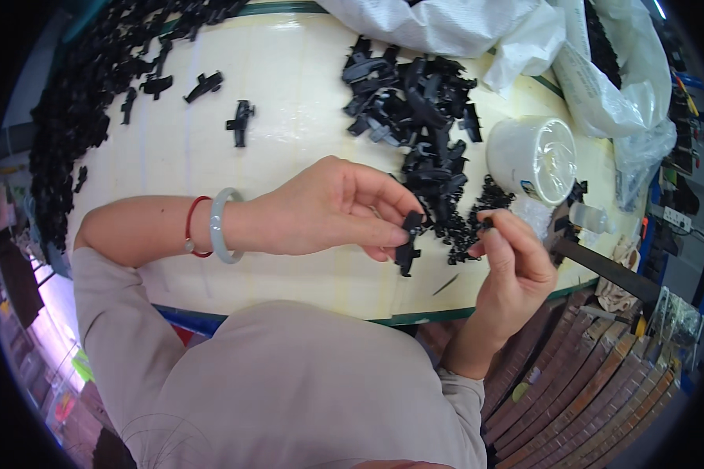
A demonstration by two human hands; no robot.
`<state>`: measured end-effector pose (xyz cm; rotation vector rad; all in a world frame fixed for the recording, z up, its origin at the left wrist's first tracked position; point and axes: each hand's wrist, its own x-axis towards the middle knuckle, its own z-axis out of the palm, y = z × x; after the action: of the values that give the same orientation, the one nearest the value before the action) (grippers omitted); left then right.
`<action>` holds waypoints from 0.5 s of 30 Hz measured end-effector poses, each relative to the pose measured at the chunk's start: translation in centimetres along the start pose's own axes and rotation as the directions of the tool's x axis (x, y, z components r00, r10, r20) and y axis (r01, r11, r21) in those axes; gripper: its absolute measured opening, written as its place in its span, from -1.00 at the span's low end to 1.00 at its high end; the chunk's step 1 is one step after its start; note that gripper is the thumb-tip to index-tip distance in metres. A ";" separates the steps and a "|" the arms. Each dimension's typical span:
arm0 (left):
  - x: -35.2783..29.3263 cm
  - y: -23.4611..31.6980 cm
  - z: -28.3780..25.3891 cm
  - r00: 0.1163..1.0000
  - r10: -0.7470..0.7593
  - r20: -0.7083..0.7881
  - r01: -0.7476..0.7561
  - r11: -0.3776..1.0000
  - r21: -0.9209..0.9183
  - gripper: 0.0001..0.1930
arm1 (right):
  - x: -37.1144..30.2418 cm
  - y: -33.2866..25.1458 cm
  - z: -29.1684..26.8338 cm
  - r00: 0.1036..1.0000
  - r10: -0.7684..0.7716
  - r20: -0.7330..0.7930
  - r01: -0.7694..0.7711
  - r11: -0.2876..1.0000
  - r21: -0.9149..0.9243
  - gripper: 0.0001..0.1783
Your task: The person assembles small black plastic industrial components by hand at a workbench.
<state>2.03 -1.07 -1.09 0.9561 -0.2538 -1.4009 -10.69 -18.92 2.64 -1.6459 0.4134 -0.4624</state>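
My left hand (332, 207) pinches a long black plastic clip part (407, 244) between thumb and fingers, just above the front edge of the cream table (289, 86). My right hand (512, 262) holds a tiny black piece (486, 224) at its fingertips, a short way to the right of the clip. A pale bangle and a red cord sit on my left wrist. Behind both hands lies a pile of the same black clip parts (418, 109), with a heap of small black bits (473, 227) at its near end.
A white round tub (533, 156) stands right of the pile, a small clear bottle (587, 217) beside it. White plastic bags (602, 70) fill the back right. More black parts (78, 102) heap along the left edge; loose ones (241, 121) lie mid-table. Brown strips (594, 383) stack at lower right.
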 end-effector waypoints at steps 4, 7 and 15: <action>0.0 0.0 -0.1 1.000 0.021 0.012 -0.021 1.000 -0.007 -0.72 | -1.4 1.5 1.6 1.000 -0.001 0.020 -0.001 0.998 0.070 -0.78; -0.1 -0.1 -0.2 0.999 0.038 0.007 -0.037 0.999 -0.023 -0.72 | -2.0 2.2 2.3 1.000 -0.029 0.008 0.029 0.999 0.028 -0.78; -0.1 0.0 0.0 1.000 0.030 -0.003 -0.030 0.999 -0.016 -0.72 | -2.5 2.6 3.5 0.967 -0.256 0.023 0.255 0.948 -0.192 -0.76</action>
<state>2.02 -0.97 -1.01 0.9374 -0.2535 -1.3722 -11.02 -15.00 -0.43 -1.8990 0.2518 -0.6330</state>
